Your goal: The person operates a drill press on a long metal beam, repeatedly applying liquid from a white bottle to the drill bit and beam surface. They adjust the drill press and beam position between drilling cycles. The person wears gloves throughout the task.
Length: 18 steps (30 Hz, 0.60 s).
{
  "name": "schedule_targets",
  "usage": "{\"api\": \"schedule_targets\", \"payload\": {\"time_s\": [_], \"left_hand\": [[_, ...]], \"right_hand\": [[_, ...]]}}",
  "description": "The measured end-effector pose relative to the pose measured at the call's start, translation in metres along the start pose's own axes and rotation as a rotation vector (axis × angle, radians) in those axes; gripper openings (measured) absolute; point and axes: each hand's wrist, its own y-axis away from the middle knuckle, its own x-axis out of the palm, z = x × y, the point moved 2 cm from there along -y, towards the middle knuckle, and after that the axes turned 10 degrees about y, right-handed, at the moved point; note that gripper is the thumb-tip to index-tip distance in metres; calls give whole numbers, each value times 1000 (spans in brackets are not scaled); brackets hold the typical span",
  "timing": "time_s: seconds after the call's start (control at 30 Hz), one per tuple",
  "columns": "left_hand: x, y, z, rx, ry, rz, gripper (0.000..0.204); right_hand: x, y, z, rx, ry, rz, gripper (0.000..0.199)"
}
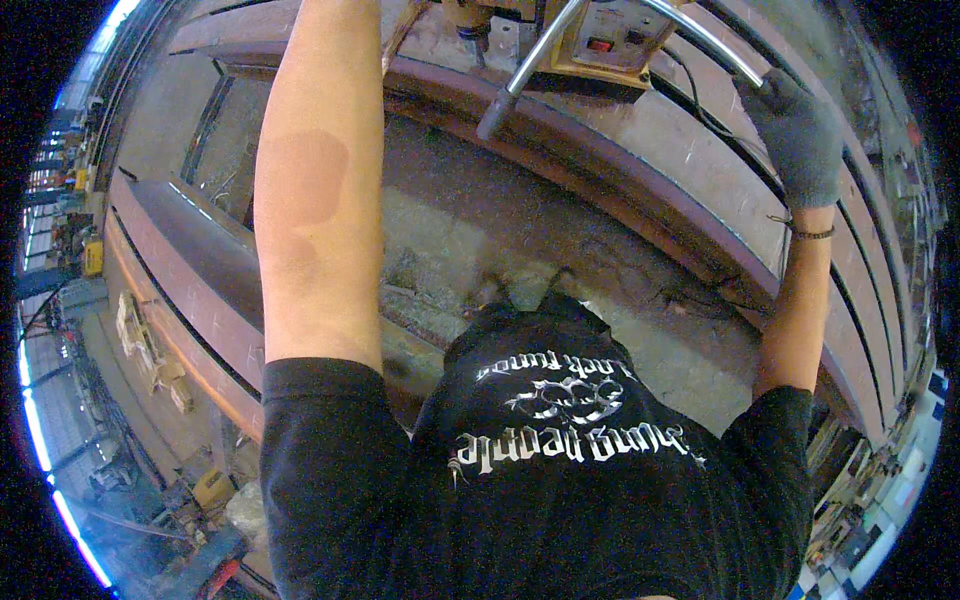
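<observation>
My right hand [800,135], in a grey glove, is closed around the end of a curved chrome handle bar [700,35] at the upper right. The bar belongs to a yellow machine [610,45] with a small control panel that sits on a long rusty steel beam [640,170]. My left arm [315,180] reaches straight up the frame's left-centre and my left hand is cut off beyond the top edge. The bar's other end [495,115] has a dark grip that hangs free over the beam.
A second rusty steel beam [190,270] runs along the left. A dusty concrete floor [480,240] shows between the beams, with my shoes [525,290] on it. Workshop clutter lies at the lower left [150,360] and far right [880,460].
</observation>
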Motion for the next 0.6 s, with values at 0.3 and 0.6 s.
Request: {"api": "schedule_targets", "payload": {"time_s": [0.3, 0.6], "left_hand": [[-1, 14, 8, -53, 14, -65, 28], [22, 220, -141, -203, 618, -388, 34]], "right_hand": [[-11, -5, 6, 16, -136, -19, 41], [-17, -9, 6, 31, -112, 3, 38]]}}
